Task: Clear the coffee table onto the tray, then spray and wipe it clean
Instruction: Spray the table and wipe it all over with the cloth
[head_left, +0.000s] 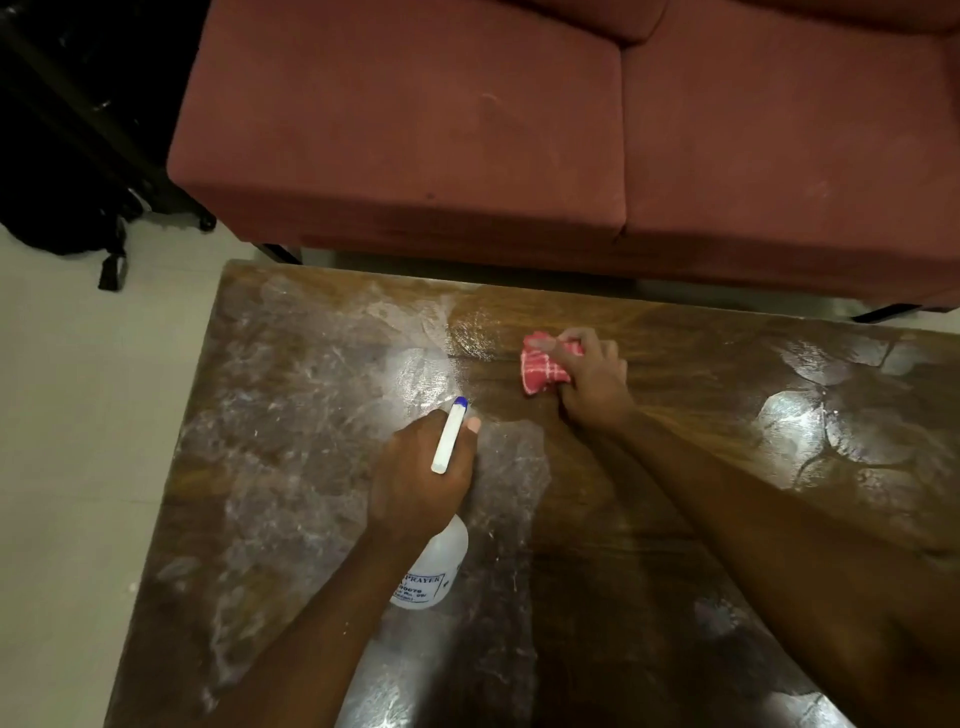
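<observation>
Looking down through the head camera, I am seeing the left hand (415, 467) gripping the spray bottle (434, 571), fingers curling round its neck, nozzle pointing toward the far side of the coffee table (597, 545). The right hand (592, 374) is clutching the red checked cloth (543, 366), holding it against the wet wood near the far edge, beside the sofa (415, 130).

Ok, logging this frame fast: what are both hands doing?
Left hand: grips the spray bottle.
Right hand: holds the pink cloth on the table.
</observation>
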